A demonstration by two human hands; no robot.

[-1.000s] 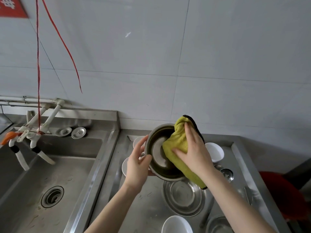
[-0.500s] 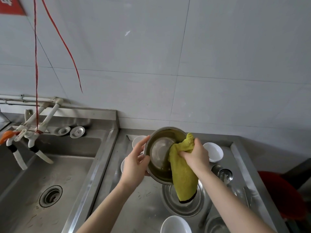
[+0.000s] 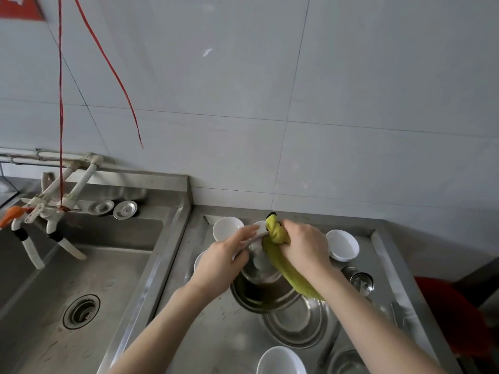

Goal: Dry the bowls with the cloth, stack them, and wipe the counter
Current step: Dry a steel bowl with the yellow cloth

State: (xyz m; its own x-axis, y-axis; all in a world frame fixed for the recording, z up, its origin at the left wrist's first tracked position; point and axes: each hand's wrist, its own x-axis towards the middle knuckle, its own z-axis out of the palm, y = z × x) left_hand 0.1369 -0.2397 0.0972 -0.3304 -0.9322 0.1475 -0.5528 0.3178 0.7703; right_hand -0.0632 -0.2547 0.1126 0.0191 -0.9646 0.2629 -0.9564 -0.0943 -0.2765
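Gripping the bunched yellow-green cloth (image 3: 275, 233) in a closed fist, the right hand (image 3: 305, 247) sits just right of the frame's centre, a knot of fabric poking out above the thumb and the rest trailing under the wrist toward the lower right. The cloth lies against the steel bowl (image 3: 263, 291), which is tilted and raised off the counter (image 3: 224, 346); the bowl is blurred, so how far the cloth reaches inside it cannot be told. Just left of it, the left hand (image 3: 224, 261) pinches the bowl's upper rim between thumb and fingers. Directly below rests a second steel bowl (image 3: 294, 323), upright on the counter. Around the hands stand the upper white bowl (image 3: 227, 228) above the left hand, the right white bowl (image 3: 343, 244) beside the right hand, and the bottom white bowl (image 3: 282, 360) at the lower edge. A small steel cup (image 3: 361, 282) sits right of the right forearm. Across the left of the frame lies the sink (image 3: 40, 306) with its drain (image 3: 81, 310), the taps (image 3: 40, 211) at the left edge, and two round metal lids (image 3: 125, 209) on the ledge behind. A red string (image 3: 60, 103) hangs from the top left down to the taps
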